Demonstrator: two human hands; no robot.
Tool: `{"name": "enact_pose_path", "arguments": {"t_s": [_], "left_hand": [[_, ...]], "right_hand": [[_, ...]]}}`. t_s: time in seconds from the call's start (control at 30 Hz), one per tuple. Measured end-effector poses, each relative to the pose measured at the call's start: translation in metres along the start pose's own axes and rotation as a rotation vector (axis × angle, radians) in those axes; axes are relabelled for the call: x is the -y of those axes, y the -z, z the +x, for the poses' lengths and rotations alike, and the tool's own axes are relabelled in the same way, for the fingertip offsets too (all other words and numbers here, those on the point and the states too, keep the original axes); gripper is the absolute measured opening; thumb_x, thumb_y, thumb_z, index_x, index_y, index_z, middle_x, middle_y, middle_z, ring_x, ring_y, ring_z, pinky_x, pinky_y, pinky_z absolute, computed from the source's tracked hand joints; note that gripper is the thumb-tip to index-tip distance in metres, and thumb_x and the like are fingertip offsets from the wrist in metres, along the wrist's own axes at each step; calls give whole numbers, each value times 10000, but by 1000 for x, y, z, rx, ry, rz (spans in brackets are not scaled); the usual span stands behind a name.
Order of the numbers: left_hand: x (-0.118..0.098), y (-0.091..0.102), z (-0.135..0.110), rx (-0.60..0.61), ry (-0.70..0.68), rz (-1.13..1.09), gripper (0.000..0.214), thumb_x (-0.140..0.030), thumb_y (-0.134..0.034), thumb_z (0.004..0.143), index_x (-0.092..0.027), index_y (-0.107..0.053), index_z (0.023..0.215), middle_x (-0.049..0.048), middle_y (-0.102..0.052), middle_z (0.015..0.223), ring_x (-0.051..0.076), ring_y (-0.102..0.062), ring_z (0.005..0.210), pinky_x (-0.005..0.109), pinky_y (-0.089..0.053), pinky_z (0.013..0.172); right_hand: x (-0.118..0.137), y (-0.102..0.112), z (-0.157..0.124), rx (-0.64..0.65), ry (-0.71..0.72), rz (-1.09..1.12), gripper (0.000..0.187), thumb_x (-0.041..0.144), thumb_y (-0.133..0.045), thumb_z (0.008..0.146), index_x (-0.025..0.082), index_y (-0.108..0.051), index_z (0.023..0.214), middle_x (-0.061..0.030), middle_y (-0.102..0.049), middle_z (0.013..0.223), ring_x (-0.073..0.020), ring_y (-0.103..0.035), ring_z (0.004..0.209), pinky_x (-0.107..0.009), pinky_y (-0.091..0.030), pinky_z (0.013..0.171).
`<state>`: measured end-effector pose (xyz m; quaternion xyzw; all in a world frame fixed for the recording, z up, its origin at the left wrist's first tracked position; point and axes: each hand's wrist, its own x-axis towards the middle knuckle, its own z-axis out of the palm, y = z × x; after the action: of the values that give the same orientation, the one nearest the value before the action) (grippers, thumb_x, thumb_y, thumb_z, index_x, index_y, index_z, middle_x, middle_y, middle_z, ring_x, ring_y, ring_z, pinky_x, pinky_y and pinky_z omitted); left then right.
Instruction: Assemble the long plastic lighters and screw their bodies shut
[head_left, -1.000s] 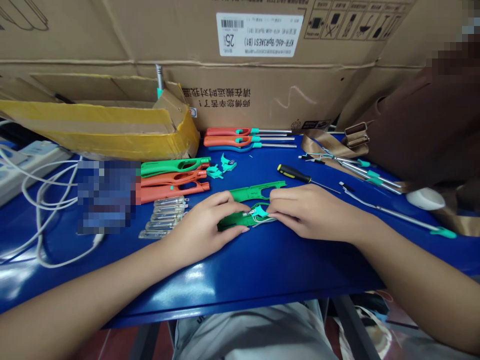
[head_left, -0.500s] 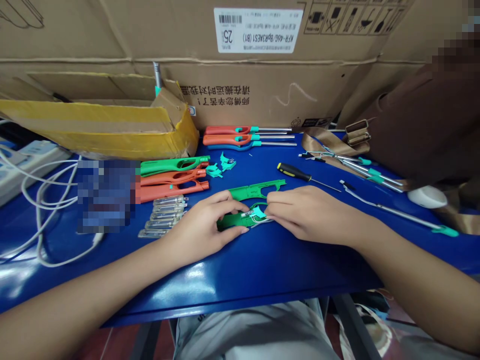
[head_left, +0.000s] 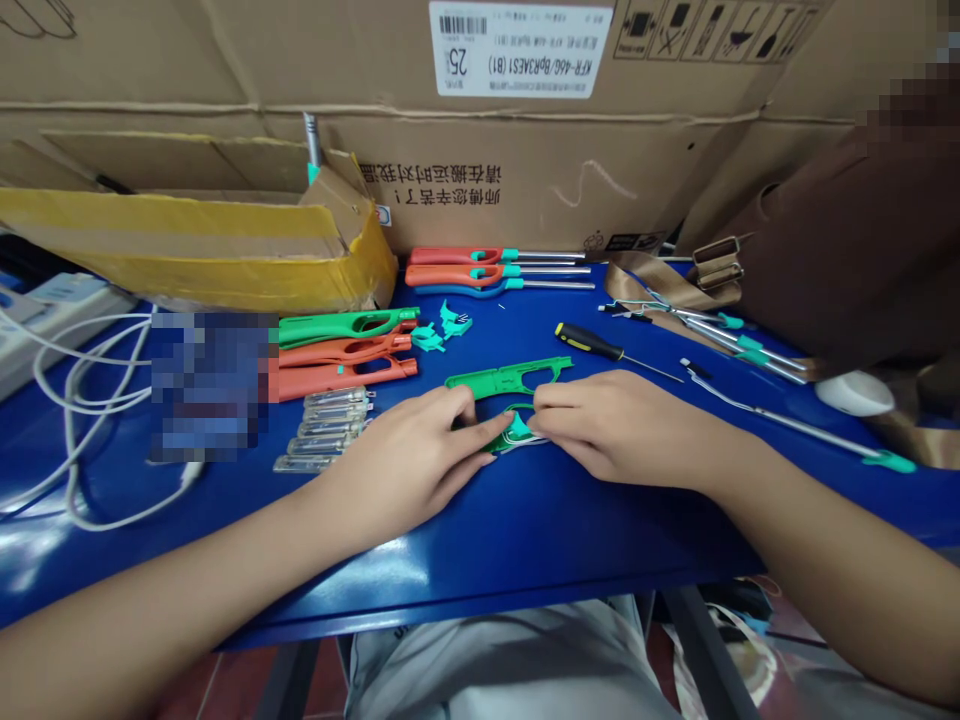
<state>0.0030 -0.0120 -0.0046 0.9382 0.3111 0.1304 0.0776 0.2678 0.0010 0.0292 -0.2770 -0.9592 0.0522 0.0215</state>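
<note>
My left hand [head_left: 416, 455] lies over a green plastic lighter shell [head_left: 501, 436] on the blue table [head_left: 480, 540], fingers pressed on it and covering most of it. From the right, my right hand [head_left: 611, 420] pinches a small teal part with thin wires [head_left: 520, 430] at the shell's middle. A second green shell half [head_left: 510, 379] sits just behind both hands.
Green and orange shells [head_left: 345, 352] and clear tubes [head_left: 326, 428] lie to the left. Finished lighters [head_left: 480, 272], a screwdriver [head_left: 600, 350], metal rods with teal tips [head_left: 739, 345], white cables [head_left: 82, 400], a yellow-taped carton [head_left: 202, 250] and big boxes [head_left: 480, 130] surround the work spot.
My left hand has slid right over the green shell, hiding more of it. The right hand stays at the teal part. The view has tipped slightly.
</note>
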Motion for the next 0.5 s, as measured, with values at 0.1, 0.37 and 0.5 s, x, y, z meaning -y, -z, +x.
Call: {"name": "enact_pose_path", "arguments": {"t_s": [0.1,0.37,0.5], "left_hand": [[-5,2,0,5,-13,134,389,-296,-476,1063,-219,-618,1417,82,-603,1016,205,-595,838,348,-542,740],[-13,3,1,8,-65,352,375,-273,-483,1058,-190,-628,1394,79,-603,944,211,-580,810,320,-515,675],[-12,4,0,-3,-40,280,377,-260,-496,1049,-193,-637,1392,76,-602,947,219,-588,803,344,-529,684]], "right_hand": [[1,-1,0,-29,-36,41,241,179,-502,1015,171,-713,899,-35,-655,874,-167,-588,742,-307,-375,658],[-1,-10,8,-92,-234,362,142,204,-616,969,194,-717,869,-9,-676,852,-135,-591,742,-262,-374,656],[-4,-7,7,-136,-260,415,108,241,-647,958,193,-716,891,-10,-669,856,-128,-555,712,-258,-375,649]]}}
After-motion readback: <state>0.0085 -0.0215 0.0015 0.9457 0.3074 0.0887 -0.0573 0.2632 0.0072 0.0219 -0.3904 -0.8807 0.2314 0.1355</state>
